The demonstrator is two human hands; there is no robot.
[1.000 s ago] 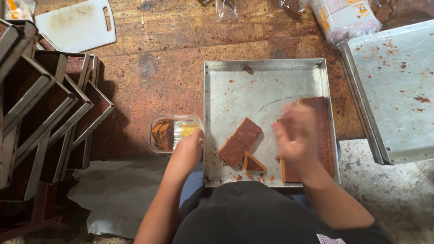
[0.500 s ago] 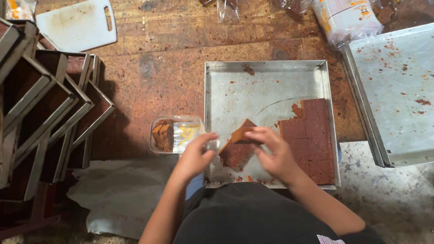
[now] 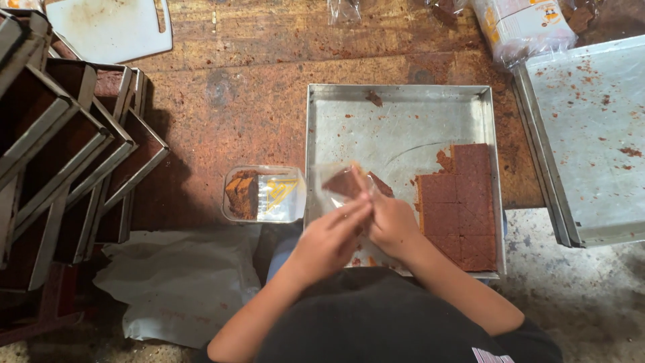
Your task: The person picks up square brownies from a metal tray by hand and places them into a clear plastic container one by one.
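Now both hands, left hand (image 3: 329,238) and right hand (image 3: 390,225), have come together over the metal tray (image 3: 396,114), clamped on a brown cake slice (image 3: 349,183) going into a clear wrapper, no longer apart.

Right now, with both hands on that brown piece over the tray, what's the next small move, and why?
Probably ease the brown piece fully into the clear wrapper. Both hands, left hand and right hand, meet on it above the tray, and the wrapper seems only partly round it. A packed clear box lies beside the tray.
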